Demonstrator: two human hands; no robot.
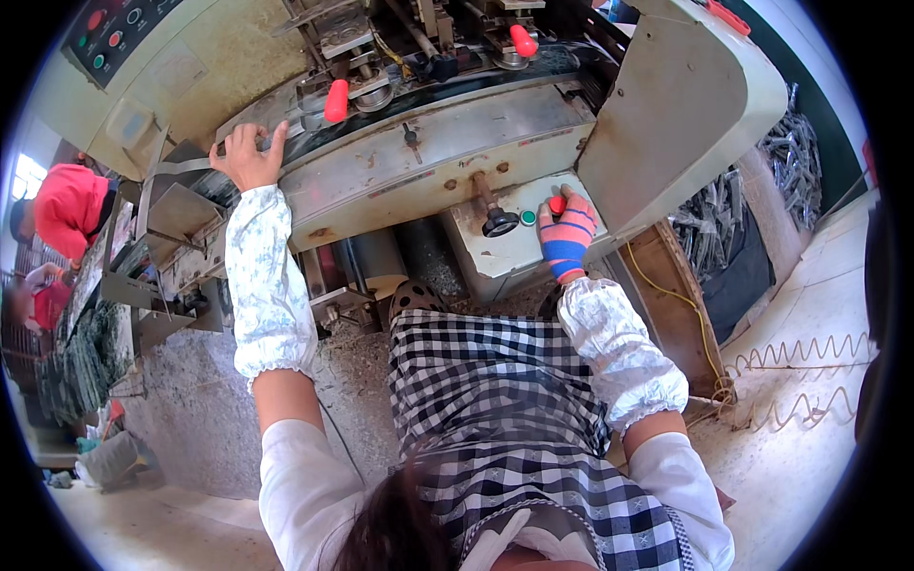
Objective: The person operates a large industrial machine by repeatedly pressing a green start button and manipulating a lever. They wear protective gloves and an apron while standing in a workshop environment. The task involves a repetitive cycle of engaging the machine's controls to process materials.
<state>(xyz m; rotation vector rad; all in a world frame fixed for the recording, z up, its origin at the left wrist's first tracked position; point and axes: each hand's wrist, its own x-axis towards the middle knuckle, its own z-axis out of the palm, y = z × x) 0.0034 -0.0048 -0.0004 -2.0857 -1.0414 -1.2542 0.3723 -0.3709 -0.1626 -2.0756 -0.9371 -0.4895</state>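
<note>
My left hand [248, 155], bare, is over the left end of the machine's dark belt [314, 146]. Its fingers are curled and its thumb is raised. A thin grey metal strip [184, 167] reaches the outer fingers; whether they grip it is hidden. My right hand [568, 227] wears a pink and blue striped knit glove with some fingertips bare. It rests on a pale switch box [503, 250], over a red push button [557, 205]. Just left of that hand is a green button [528, 218]. A black knob [500, 223] on a rusty shaft stands nearby.
Red-handled levers [336, 101] and metal rollers [373, 98] stand above the belt. A control panel [107, 36] is at upper left. A person in red [71, 203] bends at far left. Bundled metal pieces [714, 221] and coiled hoses [800, 350] lie at right.
</note>
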